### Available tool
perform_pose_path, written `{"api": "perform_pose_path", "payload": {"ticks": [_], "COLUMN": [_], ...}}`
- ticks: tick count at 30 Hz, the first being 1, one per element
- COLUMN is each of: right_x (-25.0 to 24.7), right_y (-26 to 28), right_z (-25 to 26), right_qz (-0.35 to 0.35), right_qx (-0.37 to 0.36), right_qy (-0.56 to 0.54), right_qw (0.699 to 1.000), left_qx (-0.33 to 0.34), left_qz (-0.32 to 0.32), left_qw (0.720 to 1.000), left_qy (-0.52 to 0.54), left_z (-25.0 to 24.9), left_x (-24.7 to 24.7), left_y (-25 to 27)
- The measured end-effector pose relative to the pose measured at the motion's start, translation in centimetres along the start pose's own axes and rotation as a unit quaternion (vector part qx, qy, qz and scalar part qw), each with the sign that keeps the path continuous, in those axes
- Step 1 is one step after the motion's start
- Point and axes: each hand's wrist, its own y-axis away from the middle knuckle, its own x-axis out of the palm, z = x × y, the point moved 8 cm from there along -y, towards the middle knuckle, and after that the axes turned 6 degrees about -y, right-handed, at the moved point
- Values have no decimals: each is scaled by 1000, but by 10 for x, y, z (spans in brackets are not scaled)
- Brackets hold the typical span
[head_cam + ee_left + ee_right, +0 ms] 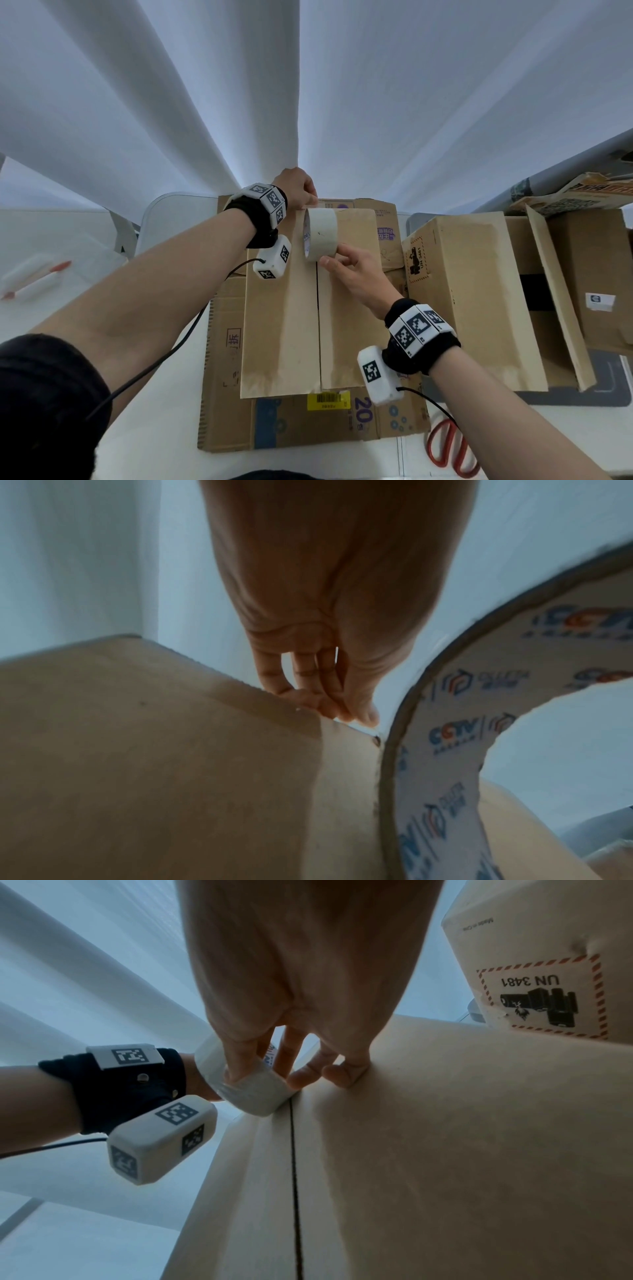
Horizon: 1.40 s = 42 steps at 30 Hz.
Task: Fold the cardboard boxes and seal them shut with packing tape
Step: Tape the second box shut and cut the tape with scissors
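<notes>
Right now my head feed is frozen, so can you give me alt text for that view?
Both hands work a tape roll at the far end of a closed box: the right hand grips the roll over the centre seam, the left hand pinches the tape end at the far edge. Another box stands to the right, red scissors nearest the person.

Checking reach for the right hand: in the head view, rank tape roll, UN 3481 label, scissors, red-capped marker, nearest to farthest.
From the right hand:
1. Tape roll, gripped by it, on the box seam.
2. UN 3481 label, on the next box to the right.
3. Scissors, near table edge, right.
4. Marker, far left.
</notes>
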Motion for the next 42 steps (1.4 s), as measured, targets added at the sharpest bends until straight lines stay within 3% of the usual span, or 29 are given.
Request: {"api": "perform_pose_path", "payload": {"ticks": [7, 15, 18, 23, 30, 38, 42], "right_x": [1, 4, 5, 4, 5, 5, 4], "right_y": [-2, -1, -1, 0, -2, -2, -1], "right_z": [1, -2, -1, 0, -3, -4, -3], "right_qz": [-3, 2, 3, 5, -4, -10, -11], "right_qx": [-7, -6, -6, -6, -13, -19, -24], "right_qy": [9, 17, 21, 19, 26, 25, 18], "right_qw": [1000, 1000, 1000, 1000, 1000, 999, 999], "left_qx": [-23, -93, -70, -13, 16, 36, 68], "left_qz": [8, 68, 65, 8, -17, -16, 13], "left_qw": [1000, 993, 995, 1000, 1000, 977, 991], "left_qy": [-5, -15, -8, -7, -21, -208, -115], "left_z": [2, 10, 6, 6, 4, -14, -13], "left_x": [7, 17, 16, 7, -1, -4, 1], "left_y": [-2, -3, -4, 0, 12, 21, 17]}}
